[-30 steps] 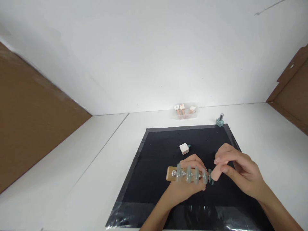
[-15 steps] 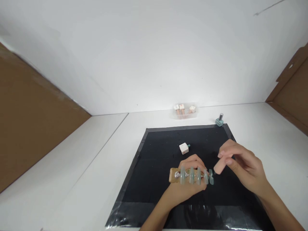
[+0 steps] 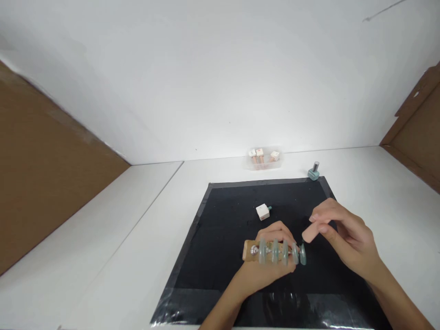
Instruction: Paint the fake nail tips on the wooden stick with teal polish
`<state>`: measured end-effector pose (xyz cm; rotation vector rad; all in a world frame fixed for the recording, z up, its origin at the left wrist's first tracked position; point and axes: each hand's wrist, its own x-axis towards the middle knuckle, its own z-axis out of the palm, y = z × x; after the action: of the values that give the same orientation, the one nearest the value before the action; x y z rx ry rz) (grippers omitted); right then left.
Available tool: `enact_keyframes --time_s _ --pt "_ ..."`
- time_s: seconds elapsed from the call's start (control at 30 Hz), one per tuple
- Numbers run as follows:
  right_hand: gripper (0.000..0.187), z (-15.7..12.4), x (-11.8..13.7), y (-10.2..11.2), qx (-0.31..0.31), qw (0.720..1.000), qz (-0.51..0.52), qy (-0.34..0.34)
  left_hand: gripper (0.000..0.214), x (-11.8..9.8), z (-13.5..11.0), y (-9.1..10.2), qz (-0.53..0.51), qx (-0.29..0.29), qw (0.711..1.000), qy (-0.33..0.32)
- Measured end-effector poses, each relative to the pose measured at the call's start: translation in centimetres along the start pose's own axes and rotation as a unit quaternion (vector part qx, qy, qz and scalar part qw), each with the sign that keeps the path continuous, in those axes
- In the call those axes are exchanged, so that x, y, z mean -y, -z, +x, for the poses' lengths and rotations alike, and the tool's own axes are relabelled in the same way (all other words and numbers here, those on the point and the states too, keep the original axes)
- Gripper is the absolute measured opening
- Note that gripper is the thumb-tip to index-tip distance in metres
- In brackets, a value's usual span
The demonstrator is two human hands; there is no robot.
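Observation:
My left hand (image 3: 266, 270) grips a small wooden bar (image 3: 248, 250) that carries a row of several pale green nail tips (image 3: 280, 251), held over the black mat (image 3: 220, 238). My right hand (image 3: 343, 240) pinches a pink block-shaped buffer (image 3: 310, 234) just above and to the right of the last nail tip at the bar's right end. The buffer's lower end sits close to that tip; I cannot tell whether they touch. A white cube-shaped cap with a teal brush stub (image 3: 263, 211) lies on the mat beyond my left hand.
A teal nail polish bottle (image 3: 313, 172) stands at the mat's far right corner. A clear tray with small pink bottles (image 3: 264, 158) sits against the white back wall. Brown cardboard panels stand at the left (image 3: 41, 183) and right (image 3: 417, 133). The tabletop (image 3: 120, 256) is white.
My left hand has shifted the bar of nail tips slightly right. My right hand lifted the pink buffer away from the last tip, then brought it back a little left.

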<state>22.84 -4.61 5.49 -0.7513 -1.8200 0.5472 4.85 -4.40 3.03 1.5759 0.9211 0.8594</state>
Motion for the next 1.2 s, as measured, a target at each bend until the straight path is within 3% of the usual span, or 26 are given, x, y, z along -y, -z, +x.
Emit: enact_keyframes --time_s 0.2,0.43,0.67,0.87,1.0,1.07,1.2 --pt "0.02 0.5 0.53 0.13 0.093 0.995 0.04 0.009 0.014 -0.18 0.27 -0.17 0.014 -0.01 1.0 -0.016" --pt "0.024 0.05 0.1 0.05 -0.001 1.0 -0.014 -0.003 0.012 -0.17 0.12 0.17 -0.012 0.002 1.0 -0.004" --pt "0.018 0.42 0.6 0.26 0.066 0.996 0.064 0.005 0.009 -0.31 0.13 0.49 -0.088 0.025 0.993 0.079" --pt "0.015 0.5 0.46 0.47 -0.028 0.998 0.046 -0.028 0.01 -0.59 0.23 0.41 -0.146 0.034 0.984 0.091" --pt "0.014 0.47 0.75 0.48 0.043 0.994 0.103 -0.004 0.017 -0.55 0.17 0.47 -0.167 0.043 0.981 0.09" --pt "0.013 0.42 0.76 0.39 0.049 0.994 0.095 -0.013 0.019 -0.52 0.11 0.51 -0.184 0.05 0.978 0.089" --pt "0.012 0.41 0.71 0.28 -0.035 0.997 0.054 -0.043 0.018 -0.59 0.04 0.59 -0.197 0.048 0.975 0.095"
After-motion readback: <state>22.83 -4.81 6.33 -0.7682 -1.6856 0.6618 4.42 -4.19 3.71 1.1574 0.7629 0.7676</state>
